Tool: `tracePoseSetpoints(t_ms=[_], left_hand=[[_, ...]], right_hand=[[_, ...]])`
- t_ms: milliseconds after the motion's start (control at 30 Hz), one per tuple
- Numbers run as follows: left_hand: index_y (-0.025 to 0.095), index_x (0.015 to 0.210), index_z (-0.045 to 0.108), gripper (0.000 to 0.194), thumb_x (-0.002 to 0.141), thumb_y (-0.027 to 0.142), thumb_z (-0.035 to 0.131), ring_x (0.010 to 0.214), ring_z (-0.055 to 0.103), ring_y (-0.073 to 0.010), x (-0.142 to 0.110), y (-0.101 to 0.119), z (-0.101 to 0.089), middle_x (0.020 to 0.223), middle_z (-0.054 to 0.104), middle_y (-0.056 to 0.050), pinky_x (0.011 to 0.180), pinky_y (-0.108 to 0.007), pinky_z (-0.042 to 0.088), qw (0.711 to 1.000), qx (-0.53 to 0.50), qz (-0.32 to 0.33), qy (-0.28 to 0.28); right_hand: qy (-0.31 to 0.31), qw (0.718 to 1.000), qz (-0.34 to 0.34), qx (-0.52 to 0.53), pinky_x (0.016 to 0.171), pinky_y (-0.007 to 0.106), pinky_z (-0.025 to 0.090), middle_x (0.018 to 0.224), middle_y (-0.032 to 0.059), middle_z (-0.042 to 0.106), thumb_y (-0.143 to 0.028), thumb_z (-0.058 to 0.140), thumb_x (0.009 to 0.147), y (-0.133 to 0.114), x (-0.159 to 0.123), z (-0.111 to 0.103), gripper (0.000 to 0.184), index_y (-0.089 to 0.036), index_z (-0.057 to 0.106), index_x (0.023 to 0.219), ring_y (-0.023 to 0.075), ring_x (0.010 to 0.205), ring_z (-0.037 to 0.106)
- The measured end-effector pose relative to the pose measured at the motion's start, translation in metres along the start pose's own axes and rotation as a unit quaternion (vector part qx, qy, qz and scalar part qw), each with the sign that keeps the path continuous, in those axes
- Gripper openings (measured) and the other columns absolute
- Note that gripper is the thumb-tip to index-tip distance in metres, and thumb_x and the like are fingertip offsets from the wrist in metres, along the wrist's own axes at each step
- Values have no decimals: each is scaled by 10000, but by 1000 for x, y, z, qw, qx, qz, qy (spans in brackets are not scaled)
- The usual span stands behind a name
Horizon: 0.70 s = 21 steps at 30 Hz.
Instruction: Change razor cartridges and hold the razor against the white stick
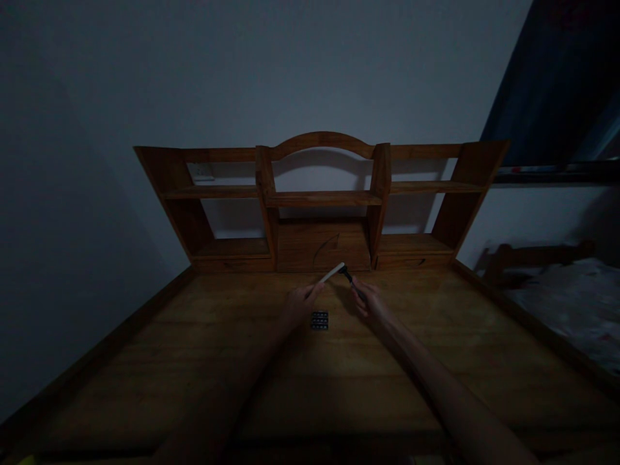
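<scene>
My left hand (301, 302) is closed around one end of a slim whitish stick (332, 272), which slants up to the right. My right hand (367, 299) grips a dark-handled razor (347, 275), its head tilted up to the left. The razor's head meets or nearly meets the far tip of the stick; in this dim light I cannot tell whether they touch. Below and between my hands, a small dark pack (320, 320) with rows of shiny pieces, like blade cartridges, lies flat on the wooden desk (310, 387).
A wooden shelf unit (322, 198) with cubbies and small drawers stands along the desk's back edge, against a pale wall (310, 71). Raised wooden edges border the desk's sides. To the right are a wooden bed frame (542, 254) and a whitish heap (576, 300).
</scene>
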<state>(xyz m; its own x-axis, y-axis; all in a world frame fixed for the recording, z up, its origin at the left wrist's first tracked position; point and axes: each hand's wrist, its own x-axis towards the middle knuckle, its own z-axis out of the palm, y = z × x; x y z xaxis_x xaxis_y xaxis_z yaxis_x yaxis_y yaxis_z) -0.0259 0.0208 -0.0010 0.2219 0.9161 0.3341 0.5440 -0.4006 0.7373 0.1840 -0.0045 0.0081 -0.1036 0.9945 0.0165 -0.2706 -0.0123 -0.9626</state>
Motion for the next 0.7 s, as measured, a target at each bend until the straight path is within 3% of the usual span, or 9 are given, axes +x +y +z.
tracePoseSetpoints(t_ms=[200,333,567,700], left_hand=[[144,794,680,609,885,633,329,656,578,-156,-1,0,1,708,645,-14,576,-234,406,993,-94,-30,-64],[144,729,662,607,881,635,338,618,548,-148,1,-1,1,647,604,-2,556,-234,382,997,-59,-17,-52],[192,986,703,508,914,556,356,853,646,-189,-2,5,-3,929,720,-35,747,-260,451,1000,13,6,-3],[195,1000,704,503,918,543,350,887,650,-192,-2,4,-3,971,723,-46,793,-267,454,999,43,11,15]], right_hand=[[29,998,-45,-32,312,196,152,436,-89,332,-621,613,768,-2,-5,3,464,-201,481,621,53,332,252],[26,998,-49,-37,315,207,152,442,-87,330,-629,616,760,0,-4,1,474,-203,474,607,56,334,248],[16,999,-38,-15,310,213,133,413,-92,306,-641,587,775,1,-2,3,482,-201,490,605,58,315,225],[11,999,-45,-26,328,220,131,429,-89,303,-631,575,793,-2,-5,5,477,-205,474,605,63,335,223]])
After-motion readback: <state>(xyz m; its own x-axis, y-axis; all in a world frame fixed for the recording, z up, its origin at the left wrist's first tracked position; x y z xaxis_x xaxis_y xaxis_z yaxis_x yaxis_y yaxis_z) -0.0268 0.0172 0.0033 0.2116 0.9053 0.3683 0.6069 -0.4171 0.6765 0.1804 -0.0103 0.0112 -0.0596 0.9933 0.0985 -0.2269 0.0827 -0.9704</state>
